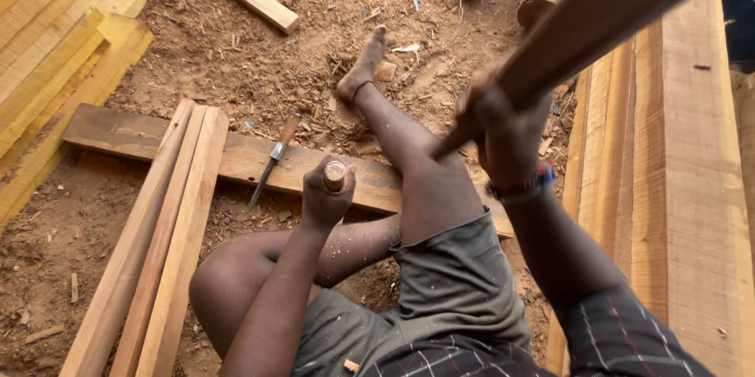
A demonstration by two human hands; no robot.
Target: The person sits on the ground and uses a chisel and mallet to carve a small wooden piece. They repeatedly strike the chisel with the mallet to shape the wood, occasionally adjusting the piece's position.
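At frame centre the left hand (pixel 326 192) grips a chisel (pixel 335 175) upright, butt up, over the plank (pixel 236 158). Upper right, the right hand (pixel 503 129) clutches a raised wooden club (pixel 598 11), angled to strike it.

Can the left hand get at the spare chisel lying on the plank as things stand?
Probably not yet: the left hand is shut on a chisel handle. The spare chisel lies uncovered just beside it.
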